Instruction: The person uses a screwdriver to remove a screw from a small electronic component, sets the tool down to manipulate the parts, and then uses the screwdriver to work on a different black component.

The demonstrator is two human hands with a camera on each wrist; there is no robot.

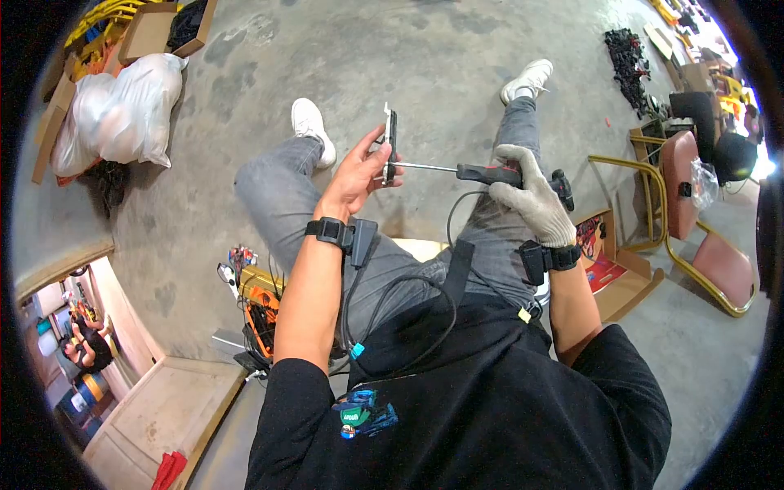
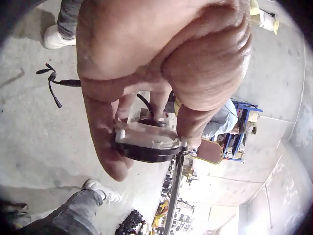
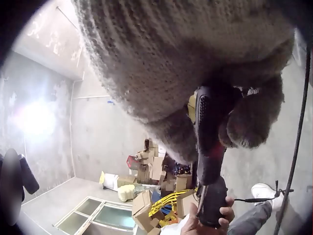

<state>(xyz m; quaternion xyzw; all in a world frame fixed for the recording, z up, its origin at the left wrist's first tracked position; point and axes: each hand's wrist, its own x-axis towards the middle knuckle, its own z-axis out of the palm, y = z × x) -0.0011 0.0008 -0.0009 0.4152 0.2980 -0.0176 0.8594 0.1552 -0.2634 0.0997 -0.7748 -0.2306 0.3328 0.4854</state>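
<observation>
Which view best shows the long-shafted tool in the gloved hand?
The head view: it shows the tool side-on, both metal shaft and red-and-black handle. The left wrist view catches only the shaft; the right wrist view mainly the dark handle, partly covered by the gloved hand.

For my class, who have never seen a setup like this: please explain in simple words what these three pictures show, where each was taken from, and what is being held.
There is no robot here, only a person working with two hands. The head picture comes from a camera worn on the head, looking down. The other two come from cameras on the left and right wrists.

The left hand, bare, holds a small round-edged part. The right hand, in a knitted glove, grips a screwdriver-like tool whose shaft reaches the part; its very tip is hard to see.

On the concrete floor are white plastic bags, a chair and an open cardboard box.
</observation>
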